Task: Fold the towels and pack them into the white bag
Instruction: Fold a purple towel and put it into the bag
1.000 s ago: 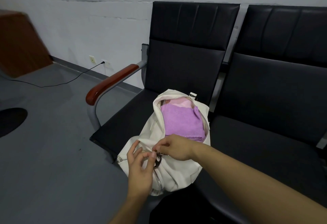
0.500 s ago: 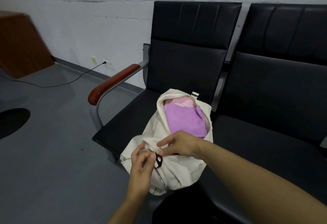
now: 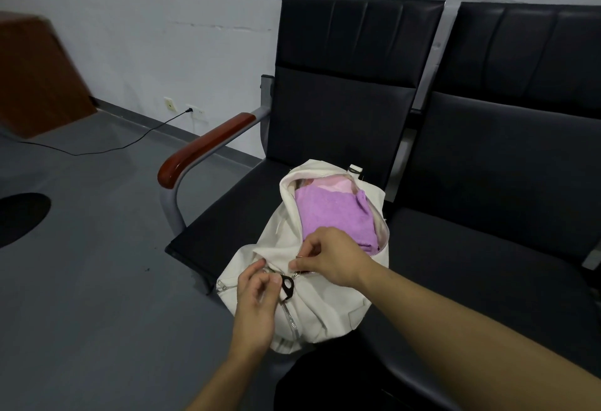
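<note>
— Where was the white bag (image 3: 328,306)?
— On the black seat (image 3: 234,215) beside the wooden armrest (image 3: 208,145), its top open, a folded purple towel (image 3: 331,219) inside over a pink one (image 3: 335,184).
— And the hands?
— The left hand (image 3: 257,300) pinched the fabric by the black zipper pull (image 3: 287,287). The right hand (image 3: 328,256), fingers curled, pinched the bag's zipper edge just beside it.

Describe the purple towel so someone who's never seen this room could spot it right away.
Find the left black chair with the wooden armrest. A white bag sits on its seat. The purple towel fills the bag's open mouth, darker than the pink towel behind it.
</note>
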Action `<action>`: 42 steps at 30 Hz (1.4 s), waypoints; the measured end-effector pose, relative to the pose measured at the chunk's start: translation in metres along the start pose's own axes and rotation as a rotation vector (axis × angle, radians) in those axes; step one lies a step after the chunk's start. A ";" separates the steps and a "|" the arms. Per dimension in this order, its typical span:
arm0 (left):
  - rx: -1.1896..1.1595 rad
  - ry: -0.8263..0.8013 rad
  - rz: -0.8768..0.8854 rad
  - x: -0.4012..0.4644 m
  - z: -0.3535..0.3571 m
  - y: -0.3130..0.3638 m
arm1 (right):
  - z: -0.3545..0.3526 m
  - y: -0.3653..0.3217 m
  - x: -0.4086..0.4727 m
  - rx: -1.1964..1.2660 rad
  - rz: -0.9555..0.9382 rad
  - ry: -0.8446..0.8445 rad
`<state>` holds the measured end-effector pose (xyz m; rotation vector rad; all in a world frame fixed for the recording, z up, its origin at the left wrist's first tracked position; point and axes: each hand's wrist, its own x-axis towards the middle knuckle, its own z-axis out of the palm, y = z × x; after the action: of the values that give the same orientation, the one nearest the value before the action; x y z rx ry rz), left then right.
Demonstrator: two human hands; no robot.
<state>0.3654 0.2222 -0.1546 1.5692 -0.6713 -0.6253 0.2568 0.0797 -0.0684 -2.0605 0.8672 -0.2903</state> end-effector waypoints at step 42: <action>1.019 -0.268 0.276 0.063 0.045 0.101 | -0.063 0.041 0.042 -0.017 0.010 0.486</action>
<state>0.3699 0.1381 -0.0587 2.2645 -1.5371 -0.2721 0.2375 -0.0042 -0.0668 -2.0304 1.1674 -0.8025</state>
